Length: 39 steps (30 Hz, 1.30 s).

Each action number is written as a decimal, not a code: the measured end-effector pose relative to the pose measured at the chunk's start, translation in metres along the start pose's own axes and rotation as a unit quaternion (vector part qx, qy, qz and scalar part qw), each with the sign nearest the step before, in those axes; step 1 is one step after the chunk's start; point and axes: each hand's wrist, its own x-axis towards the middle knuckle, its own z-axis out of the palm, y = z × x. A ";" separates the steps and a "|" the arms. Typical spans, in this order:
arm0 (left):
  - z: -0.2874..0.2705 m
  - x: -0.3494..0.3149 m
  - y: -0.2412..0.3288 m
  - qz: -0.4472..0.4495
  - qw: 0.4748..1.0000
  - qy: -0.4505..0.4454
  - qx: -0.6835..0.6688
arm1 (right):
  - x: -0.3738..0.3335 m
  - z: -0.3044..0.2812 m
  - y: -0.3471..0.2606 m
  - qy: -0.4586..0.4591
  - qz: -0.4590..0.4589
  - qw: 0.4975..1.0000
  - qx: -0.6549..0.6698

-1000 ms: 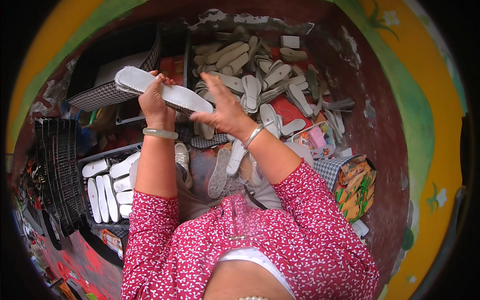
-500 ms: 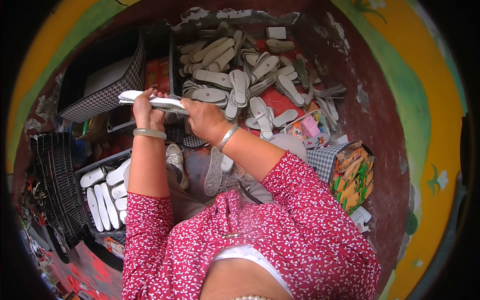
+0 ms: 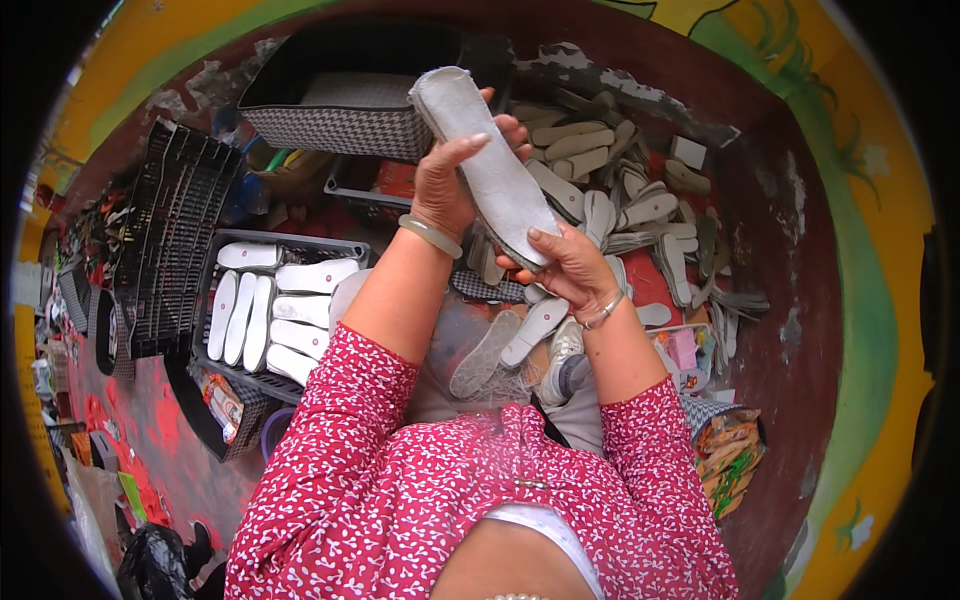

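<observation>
Overall, a peeling maroon wall (image 3: 760, 170) stands beyond a grey, red-splashed floor (image 3: 180, 420). There are one houndstooth-sided box (image 3: 340, 132), one dark crate (image 3: 320, 243) and, inside it, at least eight white insoles (image 3: 240, 318). Two hands hold one insole bundle (image 3: 503, 195) aloft, tilted: the left hand (image 3: 447, 185) clamps its upper half between thumb and fingers, the right hand (image 3: 578, 268) pinches its lower end.

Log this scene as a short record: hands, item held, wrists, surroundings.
Item held: stack of pale insoles
Left hand: at the stack's middle, thumb on top
Right hand: at its near end, thumb on top
Wrists: pale bangle left, silver bangle right
Left side: dark crate holding white insoles
Beyond hands: houndstooth box, loose insole pile
</observation>
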 end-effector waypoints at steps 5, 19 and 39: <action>-0.001 0.001 -0.001 0.007 1.000 -0.023 0.019 | -0.002 0.004 0.004 -0.019 0.007 1.000 -0.001; 0.003 -0.004 -0.005 -0.018 0.998 -0.058 -0.021 | -0.001 0.001 0.009 -0.064 0.013 0.993 0.100; -0.034 0.018 0.003 -0.053 0.987 0.133 -0.073 | -0.022 -0.020 -0.006 0.048 0.032 0.998 -0.033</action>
